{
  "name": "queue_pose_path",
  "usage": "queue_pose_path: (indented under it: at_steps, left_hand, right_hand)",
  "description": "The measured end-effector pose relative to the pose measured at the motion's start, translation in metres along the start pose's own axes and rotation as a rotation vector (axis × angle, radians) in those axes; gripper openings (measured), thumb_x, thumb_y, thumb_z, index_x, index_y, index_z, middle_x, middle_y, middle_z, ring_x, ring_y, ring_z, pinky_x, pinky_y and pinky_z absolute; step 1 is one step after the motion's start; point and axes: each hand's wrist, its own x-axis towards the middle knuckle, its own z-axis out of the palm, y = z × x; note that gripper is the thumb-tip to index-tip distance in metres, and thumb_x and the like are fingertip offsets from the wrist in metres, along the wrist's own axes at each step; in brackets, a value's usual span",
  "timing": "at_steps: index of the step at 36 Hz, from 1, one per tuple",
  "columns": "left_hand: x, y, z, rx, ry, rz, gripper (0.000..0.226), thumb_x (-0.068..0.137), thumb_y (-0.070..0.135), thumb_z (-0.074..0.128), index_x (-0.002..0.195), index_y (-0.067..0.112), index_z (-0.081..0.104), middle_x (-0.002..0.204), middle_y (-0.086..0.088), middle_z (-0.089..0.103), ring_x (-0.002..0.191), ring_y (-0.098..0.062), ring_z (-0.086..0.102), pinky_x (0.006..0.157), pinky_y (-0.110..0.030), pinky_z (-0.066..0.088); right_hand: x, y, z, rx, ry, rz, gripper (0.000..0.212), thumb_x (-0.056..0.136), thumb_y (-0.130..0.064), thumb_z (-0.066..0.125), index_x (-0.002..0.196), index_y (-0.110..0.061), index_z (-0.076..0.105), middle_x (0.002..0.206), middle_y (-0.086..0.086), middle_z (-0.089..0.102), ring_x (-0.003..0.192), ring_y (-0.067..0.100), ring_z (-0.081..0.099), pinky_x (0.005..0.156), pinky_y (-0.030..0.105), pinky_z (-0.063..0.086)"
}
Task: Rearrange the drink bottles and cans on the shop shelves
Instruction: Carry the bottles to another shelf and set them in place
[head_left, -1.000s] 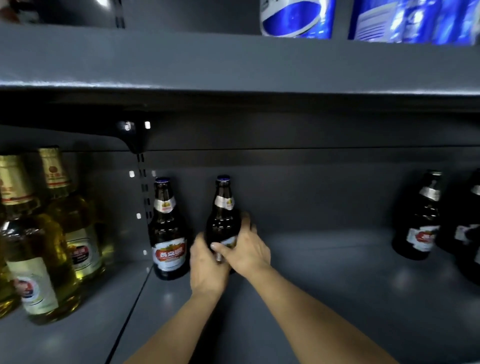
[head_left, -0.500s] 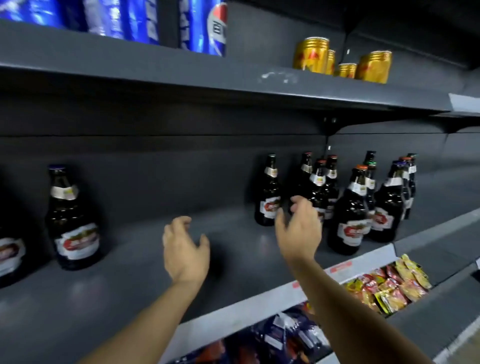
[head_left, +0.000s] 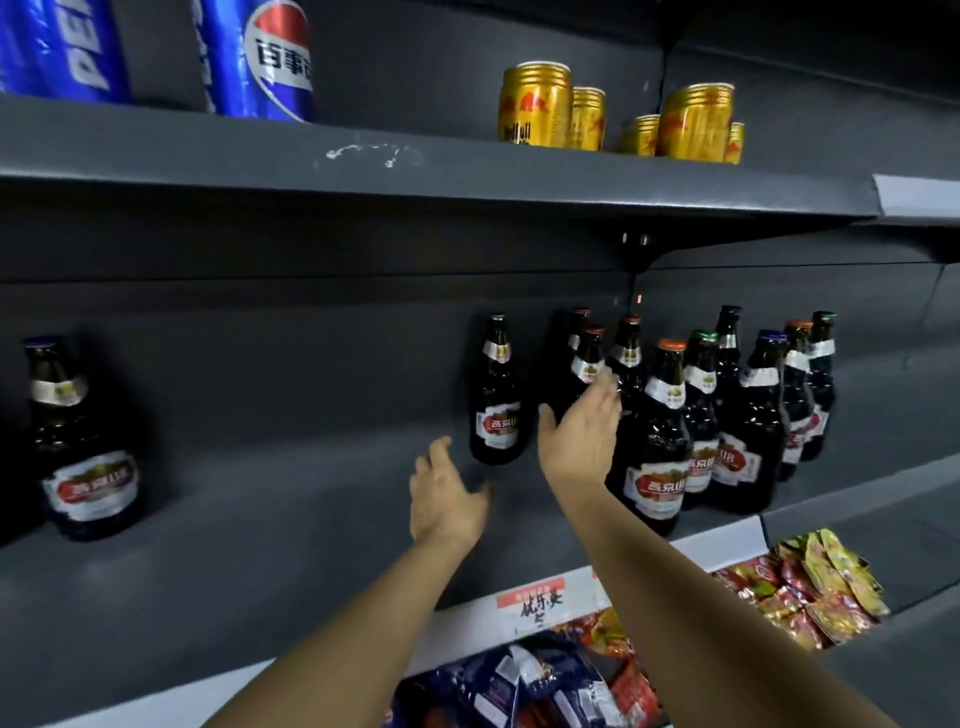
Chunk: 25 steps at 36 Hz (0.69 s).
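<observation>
Now both hands reach empty, fingers spread: the left hand (head_left: 447, 499) low, the right hand (head_left: 582, 436) beside the lone bottle (head_left: 496, 400) mid-shelf. Best to grasp its body and keep it upright, clear of the bottle cluster (head_left: 722, 415).

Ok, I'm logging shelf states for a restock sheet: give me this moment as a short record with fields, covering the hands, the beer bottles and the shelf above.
left hand: open, holds nothing, over the middle shelf
right hand: open, fingers stretched toward the bottle cluster, no grip visible
lone bottle: upright, between the two hands, near the back wall
far-left bottle: upright, standing apart
top shelf: blue cola cans at left, gold cans at right
lower shelf: snack packets
</observation>
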Motion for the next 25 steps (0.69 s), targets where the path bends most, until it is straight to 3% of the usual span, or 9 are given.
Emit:
queue_pose_path:
  at_steps: [7,11,16,18,21,25]
  left_hand:
    - [0.044,-0.005,0.013,-0.072,-0.065,-0.012,0.086,0.081,0.028,0.073,0.148,0.021,0.020,0.147,-0.006,0.030,0.132,-0.026,0.037,0.101,-0.037,0.039]
    - [0.075,0.000,0.023,-0.128,-0.079,-0.037,0.091,0.079,0.030,0.076,0.149,0.019,0.018,0.146,-0.008,0.030,0.130,-0.027,0.040,0.103,-0.037,0.039]
    - [0.110,0.015,0.045,-0.182,-0.108,-0.080,0.092,0.072,0.037,0.081,0.143,0.015,0.027,0.137,-0.012,0.038,0.124,-0.031,0.045,0.102,-0.043,0.042]
    - [0.120,0.019,0.054,-0.185,-0.128,-0.091,0.099,0.068,0.043,0.082,0.145,0.016,0.025,0.138,-0.013,0.037,0.127,-0.033,0.042,0.102,-0.044,0.041]
    - [0.130,0.023,0.066,-0.116,-0.157,-0.118,0.106,0.066,0.049,0.081,0.146,0.014,0.020,0.141,-0.015,0.036,0.130,-0.035,0.039,0.098,-0.046,0.042]
    - [0.141,0.020,0.070,-0.090,-0.140,-0.161,0.088,0.069,0.044,0.080,0.136,0.013,0.031,0.131,-0.014,0.046,0.118,-0.033,0.051,0.087,-0.043,0.049]
  right_hand:
    - [0.017,0.008,0.022,-0.053,-0.071,0.248,0.094,0.089,-0.032,0.065,0.152,-0.011,-0.001,0.160,0.013,0.003,0.146,0.035,0.008,0.115,0.046,0.021]
    - [0.024,0.010,0.032,-0.035,-0.010,0.319,0.096,0.087,-0.030,0.067,0.152,-0.022,-0.003,0.161,0.009,0.003,0.145,0.034,0.013,0.113,0.050,0.027]
    - [0.028,0.012,0.039,-0.119,0.057,0.370,0.104,0.083,-0.028,0.071,0.152,-0.013,-0.007,0.157,0.010,0.014,0.140,0.032,0.021,0.107,0.046,0.031]
    - [0.029,0.011,0.041,-0.168,0.043,0.346,0.104,0.081,-0.031,0.073,0.151,-0.011,-0.002,0.153,0.011,0.018,0.134,0.033,0.026,0.105,0.043,0.032]
    - [0.033,0.009,0.046,-0.205,-0.004,0.285,0.092,0.075,-0.039,0.077,0.145,-0.019,0.022,0.144,0.006,0.026,0.128,0.032,0.032,0.103,0.040,0.036]
    - [0.030,0.004,0.051,-0.119,-0.048,0.291,0.081,0.071,-0.043,0.079,0.135,-0.024,0.033,0.143,0.001,0.027,0.130,0.028,0.033,0.094,0.040,0.044]
